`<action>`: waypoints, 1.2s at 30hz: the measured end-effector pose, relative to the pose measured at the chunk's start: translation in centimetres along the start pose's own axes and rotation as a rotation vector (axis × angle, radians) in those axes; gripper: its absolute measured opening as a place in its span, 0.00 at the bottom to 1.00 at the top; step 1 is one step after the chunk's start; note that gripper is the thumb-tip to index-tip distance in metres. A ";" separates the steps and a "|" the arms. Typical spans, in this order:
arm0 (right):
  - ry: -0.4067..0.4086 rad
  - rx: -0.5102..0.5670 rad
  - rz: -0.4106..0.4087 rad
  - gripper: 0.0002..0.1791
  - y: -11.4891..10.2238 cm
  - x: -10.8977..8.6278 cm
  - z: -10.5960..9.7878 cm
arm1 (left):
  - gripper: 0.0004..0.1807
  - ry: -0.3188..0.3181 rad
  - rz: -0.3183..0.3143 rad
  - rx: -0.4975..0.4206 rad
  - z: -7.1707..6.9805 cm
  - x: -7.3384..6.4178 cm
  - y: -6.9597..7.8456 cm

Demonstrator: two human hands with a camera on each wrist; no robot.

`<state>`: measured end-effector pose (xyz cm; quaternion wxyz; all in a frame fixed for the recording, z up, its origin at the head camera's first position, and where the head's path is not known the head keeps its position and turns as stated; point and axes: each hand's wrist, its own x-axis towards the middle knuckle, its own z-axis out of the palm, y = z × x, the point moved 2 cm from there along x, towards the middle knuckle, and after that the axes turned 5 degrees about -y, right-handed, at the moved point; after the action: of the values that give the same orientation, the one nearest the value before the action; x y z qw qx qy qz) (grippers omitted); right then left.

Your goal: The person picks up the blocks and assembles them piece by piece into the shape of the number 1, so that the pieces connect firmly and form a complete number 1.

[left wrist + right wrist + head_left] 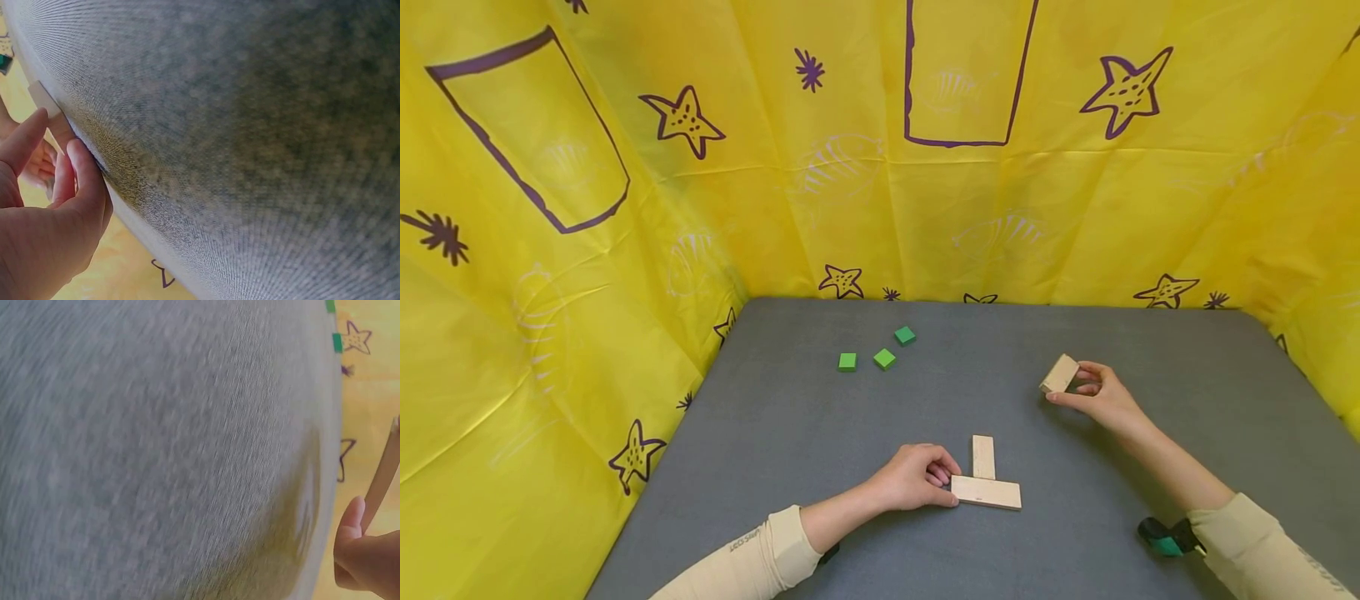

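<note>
Two pale wooden blocks lie on the grey table in the head view. The horizontal block [987, 492] is at the front, and the upright-pointing block [983, 457] meets its back edge, making a T shape. My left hand [917, 477] pinches the left end of the horizontal block between thumb and fingers; the left wrist view shows the same wooden block [53, 115] at the fingertips. Farther back and to the right, my right hand [1105, 398] grips another wooden block [1060, 374], tilted and held above the table. Part of this held block [381, 481] runs out of the right wrist view.
Three green pieces, a left one [847, 362], a middle one [884, 359] and a back one [905, 335], lie apart toward the back left of the grey table [760, 433]. Yellow patterned cloth [865, 200] hangs behind and along the sides.
</note>
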<state>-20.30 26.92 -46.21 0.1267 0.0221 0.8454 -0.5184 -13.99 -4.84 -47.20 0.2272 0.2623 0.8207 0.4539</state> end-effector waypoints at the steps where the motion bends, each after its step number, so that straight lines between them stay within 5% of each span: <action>1: -0.003 -0.002 0.000 0.55 -0.1 0.0 0.2 | 0.15 0.000 -0.001 -0.002 0.0 0.0 0.0; 36: -0.069 -0.066 -0.100 0.54 -2.2 0.9 6.1 | 0.15 -0.012 -0.008 0.033 0.0 0.2 -0.2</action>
<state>-20.39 20.45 -47.09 0.1307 -0.0422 0.8572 -0.4964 -14.18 -4.83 -47.43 0.2297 0.2653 0.8277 0.4380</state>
